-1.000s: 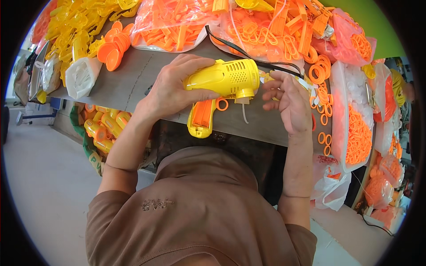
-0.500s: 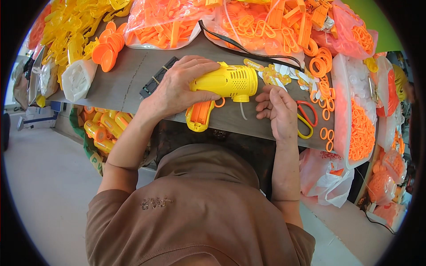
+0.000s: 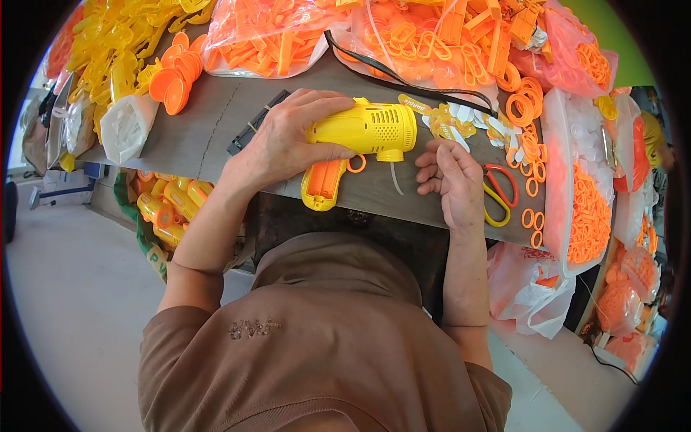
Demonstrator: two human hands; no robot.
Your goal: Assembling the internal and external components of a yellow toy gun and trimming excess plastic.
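My left hand [image 3: 291, 137] wraps over the rear of a yellow toy bubble gun [image 3: 381, 129], thumb along its near side. The gun lies on its side above the bench, its vented round end facing right. Its handle, with an orange inner part [image 3: 324, 183], points toward me beside an orange ring-shaped trigger [image 3: 356, 163]. A thin clear tube [image 3: 396, 178] hangs from the short yellow collar [image 3: 390, 155] under the front. Just right of that end is my right hand [image 3: 453, 180], half curled with fingertips apart and nothing visible in it. Scissors [image 3: 499, 194] with red and yellow handles lie beside it.
Orange rings [image 3: 530, 167] and shiny stickers [image 3: 452, 124] lie on the grey bench [image 3: 194, 137]. Bags of orange parts [image 3: 281, 47] fill the back; yellow parts [image 3: 108, 43] pile up left. A tub [image 3: 558, 209] of small orange pieces stands right. Below left is a sack of yellow guns [image 3: 173, 205].
The toy gun has shifted very slightly up and left with my left hand. My right hand has hardly moved, and the whole view has drifted a little.
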